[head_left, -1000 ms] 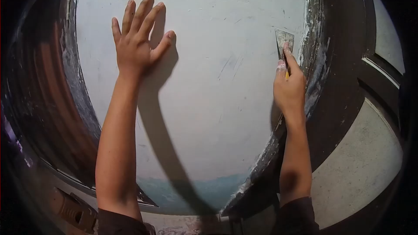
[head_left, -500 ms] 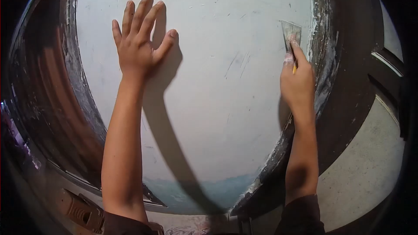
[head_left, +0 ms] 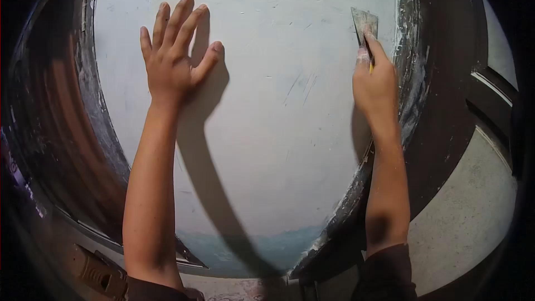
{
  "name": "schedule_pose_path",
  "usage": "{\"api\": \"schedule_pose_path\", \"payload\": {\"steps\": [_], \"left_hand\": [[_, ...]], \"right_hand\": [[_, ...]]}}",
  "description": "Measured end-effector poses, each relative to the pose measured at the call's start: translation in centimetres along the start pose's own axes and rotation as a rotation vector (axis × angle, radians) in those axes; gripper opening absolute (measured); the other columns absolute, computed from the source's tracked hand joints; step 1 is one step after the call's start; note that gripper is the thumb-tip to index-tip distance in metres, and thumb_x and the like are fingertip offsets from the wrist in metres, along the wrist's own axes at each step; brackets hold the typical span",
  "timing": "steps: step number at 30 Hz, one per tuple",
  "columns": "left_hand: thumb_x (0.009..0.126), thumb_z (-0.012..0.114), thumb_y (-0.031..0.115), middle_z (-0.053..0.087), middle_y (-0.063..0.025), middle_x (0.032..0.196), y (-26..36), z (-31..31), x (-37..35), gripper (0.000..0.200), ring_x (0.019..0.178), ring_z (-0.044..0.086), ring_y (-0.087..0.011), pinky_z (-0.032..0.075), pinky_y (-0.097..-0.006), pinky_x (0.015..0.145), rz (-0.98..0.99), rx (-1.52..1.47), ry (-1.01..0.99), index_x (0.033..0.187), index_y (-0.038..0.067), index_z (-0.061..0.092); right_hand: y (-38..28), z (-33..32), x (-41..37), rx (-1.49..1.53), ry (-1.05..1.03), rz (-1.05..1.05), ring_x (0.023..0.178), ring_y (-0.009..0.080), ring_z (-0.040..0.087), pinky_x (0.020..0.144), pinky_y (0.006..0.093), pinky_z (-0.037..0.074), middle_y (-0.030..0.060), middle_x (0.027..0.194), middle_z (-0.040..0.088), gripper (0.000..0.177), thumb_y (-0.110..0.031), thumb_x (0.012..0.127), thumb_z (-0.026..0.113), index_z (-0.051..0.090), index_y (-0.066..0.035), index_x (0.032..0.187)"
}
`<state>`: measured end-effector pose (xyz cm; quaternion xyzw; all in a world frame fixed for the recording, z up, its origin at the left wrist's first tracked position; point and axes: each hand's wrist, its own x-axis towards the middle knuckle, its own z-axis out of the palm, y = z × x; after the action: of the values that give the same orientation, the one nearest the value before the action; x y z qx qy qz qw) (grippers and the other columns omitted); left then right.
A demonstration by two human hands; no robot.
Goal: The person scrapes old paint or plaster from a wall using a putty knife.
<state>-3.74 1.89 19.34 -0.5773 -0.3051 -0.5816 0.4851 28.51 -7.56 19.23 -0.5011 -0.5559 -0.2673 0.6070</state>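
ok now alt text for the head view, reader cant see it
A right hand holds a putty knife against a pale, scratched panel near its dark, paint-flecked edge, while the left hand spreads open on the panel's other side.

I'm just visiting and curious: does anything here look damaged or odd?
Yes: the dark frame right of the white panel looks chipped and flecked white, unlike a clean edge; dark scratches mark the panel's middle.
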Motion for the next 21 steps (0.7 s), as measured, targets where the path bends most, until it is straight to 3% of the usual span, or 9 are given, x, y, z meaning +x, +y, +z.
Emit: {"api": "schedule_pose_path", "payload": {"steps": [3,4,7,11,12,13,16,19,21], "left_hand": [[0.091,0.068,0.052,0.045,0.0066,0.166,0.1,-0.1,-0.1,0.061,0.158,0.033,-0.0254,0.016,-0.0656,0.125,-0.013,0.001,-0.006,0.149,0.036,0.059],[0.095,0.064,0.049,0.046,0.0035,0.166,0.2,-0.3,-0.1,0.058,0.159,0.031,-0.0281,0.013,-0.0645,0.126,0.007,-0.019,-0.006,0.15,0.031,0.059],[0.095,0.064,0.048,0.046,0.0034,0.166,0.2,-0.4,-0.1,0.057,0.159,0.03,-0.0273,0.013,-0.064,0.126,-0.007,-0.023,-0.017,0.15,0.031,0.059],[0.094,0.065,0.047,0.045,0.004,0.166,0.3,-0.2,-0.1,0.057,0.159,0.03,-0.0274,0.014,-0.0652,0.126,-0.014,-0.03,-0.007,0.149,0.032,0.059],[0.094,0.065,0.047,0.045,0.0044,0.167,0.0,0.0,-0.1,0.058,0.159,0.03,-0.0274,0.014,-0.0651,0.126,-0.008,-0.019,-0.005,0.149,0.032,0.059],[0.094,0.065,0.047,0.045,0.0044,0.167,-0.1,0.0,-0.2,0.058,0.159,0.03,-0.0274,0.014,-0.0651,0.126,-0.001,-0.019,-0.012,0.149,0.032,0.059],[0.095,0.065,0.049,0.045,0.0047,0.167,0.0,0.0,-0.2,0.058,0.159,0.03,-0.0273,0.014,-0.0653,0.125,0.004,-0.017,-0.007,0.149,0.032,0.059],[0.094,0.066,0.049,0.045,0.0046,0.166,0.1,0.0,-0.2,0.058,0.159,0.031,-0.0274,0.015,-0.0654,0.125,0.001,-0.032,0.004,0.149,0.032,0.059],[0.094,0.066,0.049,0.046,0.0042,0.166,-0.1,0.2,-0.1,0.058,0.158,0.032,-0.0277,0.015,-0.0656,0.125,-0.008,-0.037,0.004,0.149,0.032,0.059]], "right_hand": [[-1.1,0.0,3.0,-0.033,0.021,0.001,0.094,0.044,0.073,0.089,0.0487,0.055,0.0266,0.098,0.076,0.046,-0.018,0.104,0.05,0.059,-0.01,0.148],[-0.5,0.5,2.9,-0.044,0.075,-0.067,0.093,0.0441,0.073,0.088,0.0478,0.056,0.0267,0.097,0.076,0.046,-0.017,0.104,0.05,0.059,-0.01,0.148],[-0.5,0.0,-0.5,-0.039,-0.019,-0.006,0.097,0.0446,0.074,0.091,0.0474,0.057,0.0286,0.105,0.075,0.046,-0.016,0.104,0.051,0.059,-0.008,0.148],[1.6,1.6,-2.1,-0.031,0.071,-0.142,0.098,0.0469,0.073,0.09,0.0492,0.056,0.0306,0.107,0.074,0.045,-0.016,0.104,0.053,0.059,-0.007,0.147],[-0.9,0.2,-1.1,-0.037,-0.032,0.005,0.102,0.0479,0.072,0.093,0.0492,0.055,0.0304,0.11,0.074,0.044,-0.018,0.104,0.052,0.06,-0.006,0.146],[-1.3,0.0,0.1,-0.033,-0.033,0.014,0.102,0.0479,0.072,0.093,0.0492,0.055,0.0304,0.11,0.074,0.044,-0.018,0.104,0.052,0.06,-0.006,0.146],[-1.6,0.4,3.2,-0.04,0.019,-0.023,0.104,0.0472,0.071,0.094,0.0517,0.054,0.0307,0.108,0.074,0.043,-0.023,0.105,0.051,0.062,-0.007,0.143],[-1.2,0.7,0.7,-0.074,0.06,-0.141,0.102,0.0471,0.071,0.093,0.0523,0.055,0.0305,0.105,0.074,0.043,-0.022,0.105,0.052,0.063,-0.006,0.143],[-2.2,-0.1,-2.2,-0.062,-0.063,-0.009,0.099,0.0473,0.072,0.09,0.0529,0.055,0.0297,0.103,0.074,0.043,-0.021,0.105,0.052,0.062,-0.005,0.143]]}}
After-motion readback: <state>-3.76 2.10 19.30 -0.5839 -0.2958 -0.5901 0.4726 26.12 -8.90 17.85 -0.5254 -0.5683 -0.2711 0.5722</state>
